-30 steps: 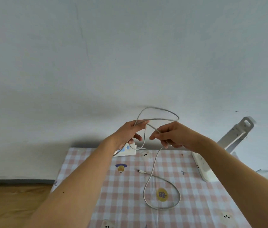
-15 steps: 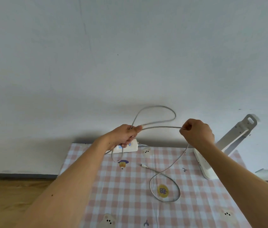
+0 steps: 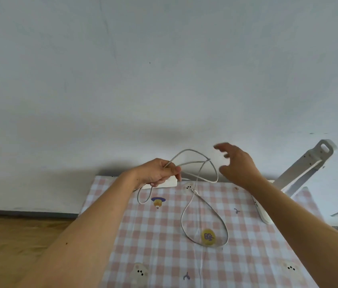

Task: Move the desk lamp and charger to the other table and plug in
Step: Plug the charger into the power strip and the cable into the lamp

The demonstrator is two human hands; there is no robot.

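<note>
My left hand pinches a white charger cable above the far edge of the table. One loop of the cable stands in the air to the right of that hand, and another loop lies on the checked cloth. My right hand hovers with spread fingers just right of the raised loop and holds nothing. A white power strip lies behind my left hand, partly hidden by it. The white desk lamp leans at the table's far right corner; its base is partly hidden by my right forearm.
The table stands against a plain grey-white wall. A wooden floor shows to the left of the table. The pink checked cloth carries small cartoon prints.
My right hand has let go of the cable and opened, moving a little to the right. The stretched cable has dropped back into a loose loop beside my left hand.
</note>
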